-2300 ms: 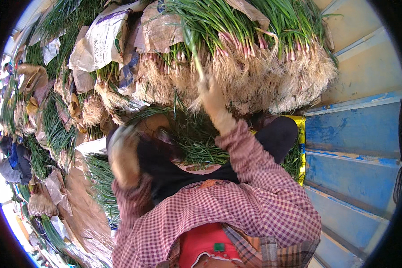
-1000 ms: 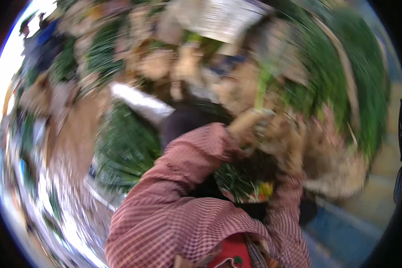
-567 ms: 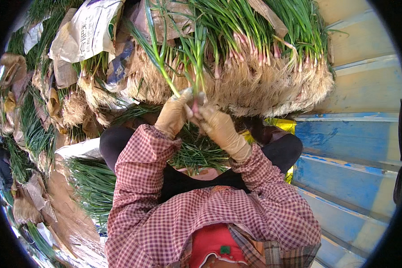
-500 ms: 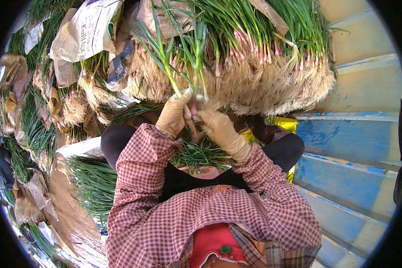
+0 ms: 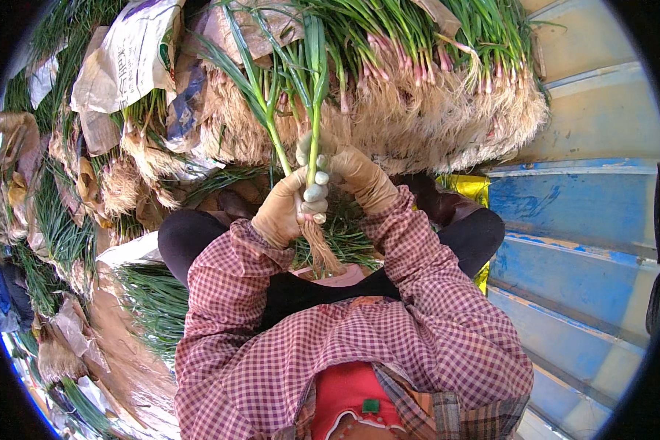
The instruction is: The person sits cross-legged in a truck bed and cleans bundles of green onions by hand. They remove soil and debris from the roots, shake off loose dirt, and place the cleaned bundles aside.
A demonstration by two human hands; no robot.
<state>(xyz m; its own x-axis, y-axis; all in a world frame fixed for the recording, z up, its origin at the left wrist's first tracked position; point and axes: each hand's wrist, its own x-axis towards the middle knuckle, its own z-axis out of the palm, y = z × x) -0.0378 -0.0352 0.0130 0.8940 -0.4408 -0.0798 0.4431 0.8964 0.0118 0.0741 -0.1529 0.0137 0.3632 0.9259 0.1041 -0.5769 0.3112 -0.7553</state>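
Note:
Both my hands wear tan gloves with pale fingertips. My left hand [image 5: 284,208] is closed round the lower stems of a few green garlic plants [image 5: 276,139], whose leaves fan upward and whose stringy roots hang below the fist. Close beside it, my right hand [image 5: 359,174] has its fingers curled against the stem of the right-hand plant, a little above the left fingers; its thumb is mostly hidden. Under the hands, more green leaves [image 5: 348,242] lie between my crossed legs, by a pink surface [image 5: 336,276].
Ahead lies a long heap of green garlic [image 5: 433,125], roots toward me. A printed white sack [image 5: 128,59] covers bundles at the far left. More bundles [image 5: 150,297] lie at my left. Blue and cream ribbed panels [image 5: 565,213] run along the right, near a yellow packet [image 5: 471,192].
The held plants have risen slightly and turned more upright. My right hand has moved from the stem base up to higher on the stem, and the left fingers now wrap round the plants.

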